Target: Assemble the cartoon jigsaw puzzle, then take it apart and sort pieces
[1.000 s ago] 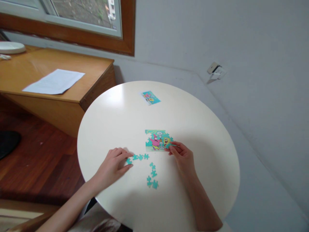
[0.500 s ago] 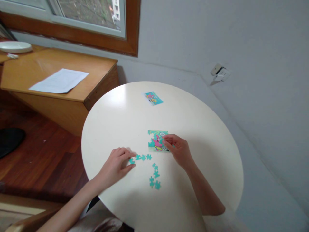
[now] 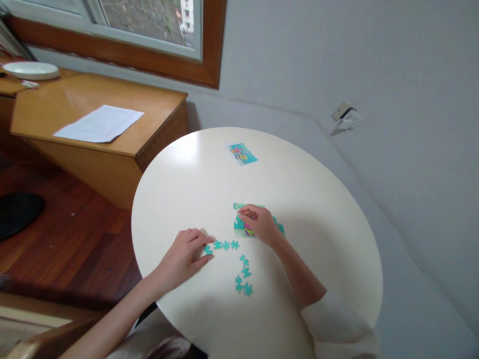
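A partly joined cartoon jigsaw (image 3: 239, 227) lies near the middle of the round white table (image 3: 299, 184). My right hand (image 3: 257, 223) lies over it, fingers curled and pressing down, hiding most of the picture. My left hand (image 3: 185, 253) rests on the table to the left, its fingertips on the end of a short row of teal pieces (image 3: 224, 245). More loose teal pieces (image 3: 243, 275) lie in front of the jigsaw.
A small picture card (image 3: 242, 153) lies at the table's far side. A wooden desk (image 3: 93, 149) with a paper sheet (image 3: 99, 123) and a white plate (image 3: 31, 70) stands at the left under a window. The wall runs close on the right.
My right hand has slid left from the jigsaw's right edge until it covers most of the picture. My left hand has stayed by the row of teal pieces.
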{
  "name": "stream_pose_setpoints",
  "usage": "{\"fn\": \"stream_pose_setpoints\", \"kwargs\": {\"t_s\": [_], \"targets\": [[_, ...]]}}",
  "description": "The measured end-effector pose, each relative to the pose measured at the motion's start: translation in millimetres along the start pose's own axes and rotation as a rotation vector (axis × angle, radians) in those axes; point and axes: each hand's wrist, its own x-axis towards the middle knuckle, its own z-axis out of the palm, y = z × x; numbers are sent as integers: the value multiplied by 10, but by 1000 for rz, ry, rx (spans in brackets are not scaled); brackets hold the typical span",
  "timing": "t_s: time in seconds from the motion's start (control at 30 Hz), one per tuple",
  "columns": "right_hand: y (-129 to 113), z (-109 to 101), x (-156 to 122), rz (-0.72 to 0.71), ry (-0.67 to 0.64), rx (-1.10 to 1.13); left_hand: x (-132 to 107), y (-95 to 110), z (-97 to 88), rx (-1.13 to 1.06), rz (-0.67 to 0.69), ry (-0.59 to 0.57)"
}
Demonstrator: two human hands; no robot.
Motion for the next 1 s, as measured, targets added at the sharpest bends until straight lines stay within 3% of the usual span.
{"fn": "stream_pose_setpoints", "kwargs": {"t_s": [1.0], "targets": [[57, 80, 51, -80, -30, -224, 2, -4, -1, -7, -2, -8]]}}
